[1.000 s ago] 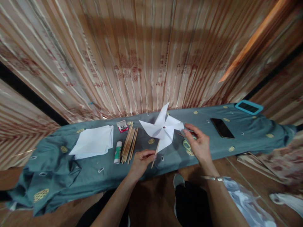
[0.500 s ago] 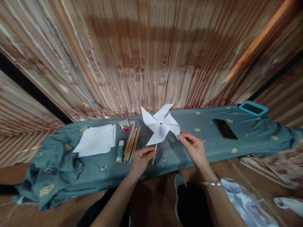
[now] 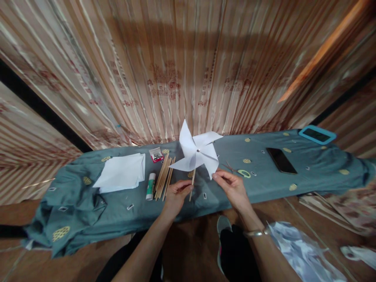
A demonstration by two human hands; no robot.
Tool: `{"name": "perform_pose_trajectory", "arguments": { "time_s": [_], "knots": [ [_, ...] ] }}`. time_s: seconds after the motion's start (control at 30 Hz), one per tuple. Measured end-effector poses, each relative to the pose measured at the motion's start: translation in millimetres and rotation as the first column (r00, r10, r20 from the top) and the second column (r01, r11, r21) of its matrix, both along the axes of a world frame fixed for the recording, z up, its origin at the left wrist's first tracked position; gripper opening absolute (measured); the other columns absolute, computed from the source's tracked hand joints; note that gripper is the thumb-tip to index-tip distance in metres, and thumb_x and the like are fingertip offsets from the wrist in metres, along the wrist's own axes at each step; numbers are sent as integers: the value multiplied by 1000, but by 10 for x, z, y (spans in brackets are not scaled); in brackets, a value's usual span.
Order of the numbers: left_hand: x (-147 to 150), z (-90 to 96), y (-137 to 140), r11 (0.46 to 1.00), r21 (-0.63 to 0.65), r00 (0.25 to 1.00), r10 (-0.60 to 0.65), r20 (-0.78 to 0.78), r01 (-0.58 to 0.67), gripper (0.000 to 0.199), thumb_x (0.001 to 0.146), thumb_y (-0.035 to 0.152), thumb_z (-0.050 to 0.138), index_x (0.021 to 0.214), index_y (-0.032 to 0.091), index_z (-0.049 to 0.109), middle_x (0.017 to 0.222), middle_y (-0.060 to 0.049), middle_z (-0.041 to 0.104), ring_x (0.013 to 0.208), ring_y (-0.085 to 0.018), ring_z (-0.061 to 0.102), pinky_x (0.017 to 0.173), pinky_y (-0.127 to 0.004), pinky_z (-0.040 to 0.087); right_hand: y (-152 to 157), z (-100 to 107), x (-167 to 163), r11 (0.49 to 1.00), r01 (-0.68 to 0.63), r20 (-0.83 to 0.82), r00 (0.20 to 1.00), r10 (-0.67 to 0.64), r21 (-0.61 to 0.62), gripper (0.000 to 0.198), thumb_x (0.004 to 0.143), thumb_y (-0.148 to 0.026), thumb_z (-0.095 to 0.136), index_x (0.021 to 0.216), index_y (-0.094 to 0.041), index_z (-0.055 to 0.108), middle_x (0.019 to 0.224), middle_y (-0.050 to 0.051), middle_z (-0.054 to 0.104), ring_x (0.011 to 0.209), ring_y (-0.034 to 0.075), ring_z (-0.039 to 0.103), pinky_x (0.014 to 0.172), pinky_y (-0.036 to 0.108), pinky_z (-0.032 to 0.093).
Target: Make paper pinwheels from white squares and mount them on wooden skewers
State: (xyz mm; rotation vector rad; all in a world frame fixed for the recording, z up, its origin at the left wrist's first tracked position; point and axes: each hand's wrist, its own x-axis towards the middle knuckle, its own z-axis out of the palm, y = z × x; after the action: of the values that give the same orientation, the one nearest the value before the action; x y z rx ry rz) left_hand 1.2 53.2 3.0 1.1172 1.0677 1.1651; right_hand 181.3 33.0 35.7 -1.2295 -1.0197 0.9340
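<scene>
A white paper pinwheel [image 3: 202, 154] with pointed blades and a small metal pin at its centre stands over the table on a thin wooden stick [image 3: 192, 184]. My left hand [image 3: 176, 197] is closed around that stick, below the blades. With thumb and fingers, my right hand [image 3: 232, 187] pinches the tip of the pinwheel's lower right blade. Left of my left hand lie a bunch of wooden sticks [image 3: 164, 178] and a glue stick [image 3: 150, 187]. Behind them sits a small open box of metal pins [image 3: 156, 155]. Scissors [image 3: 243, 173] with yellow-green handles lie beyond my right hand.
A stack of white paper [image 3: 120, 172] lies on the left of the cloth-covered table [image 3: 117, 213]. To the right are a black phone [image 3: 281, 160] and a blue-framed device [image 3: 317, 134]. A curtain [image 3: 188, 70] hangs behind. A plastic bag of paper scraps [image 3: 299, 246] rests on the floor.
The pinwheel's blades have turned clockwise, and my right hand has moved left and slightly down with the blade tip. The scissors have come into sight. My left hand stays on the stick.
</scene>
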Motion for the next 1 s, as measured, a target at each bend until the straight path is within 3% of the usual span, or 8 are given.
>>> {"name": "perform_pose_trajectory", "arguments": {
  "time_s": [0.3,0.67,0.77,0.87,0.93,1.0],
  "knots": [
    [6,9,6,999,48,1000,-11,-26,12,18,60,29,74,76,19,77,72,-3,71,68,-15,61,67,-26,48,-72,27,-163,991,-127,2,992,128,-42,23,67,-40,73,63,-18,68,62,-2,61,58,11,50,59,24,40],
    [22,30,-12,998,50,998,-43,-35,44,18,61,29,73,77,19,77,73,-3,71,70,-16,61,68,-26,48,-59,-17,-318,979,-203,163,967,195,35,19,76,-37,66,70,-20,72,74,2,69,72,16,61,72,28,47],
    [5,10,-4,999,34,1000,-18,-18,19,19,60,30,74,76,19,76,74,-3,72,70,-16,62,69,-27,49,-68,30,-179,992,-122,235,965,114,21,25,77,-41,64,65,-20,71,74,3,71,71,18,62,70,30,48],
    [-18,-17,3,1000,7,1000,-2,-2,2,21,57,33,76,74,19,76,74,-3,72,70,-16,63,68,-27,50,-38,34,84,995,93,226,969,-101,46,30,75,-46,66,60,-21,69,70,4,72,72,20,64,73,35,50],
    [-25,-28,3,1000,-6,1000,-14,-7,14,22,56,33,77,73,19,76,72,-3,72,68,-16,63,66,-27,50,0,12,266,961,258,179,946,-271,96,26,71,-46,69,69,-20,71,78,6,73,77,21,65,78,37,51],
    [-21,-33,-4,999,-14,999,-44,-20,44,22,55,34,78,71,19,76,71,-3,71,67,-16,62,65,-26,50,38,-16,411,932,336,169,919,-356,135,31,70,-46,70,87,-20,71,92,8,73,85,22,65,81,39,50]
  ]
}}
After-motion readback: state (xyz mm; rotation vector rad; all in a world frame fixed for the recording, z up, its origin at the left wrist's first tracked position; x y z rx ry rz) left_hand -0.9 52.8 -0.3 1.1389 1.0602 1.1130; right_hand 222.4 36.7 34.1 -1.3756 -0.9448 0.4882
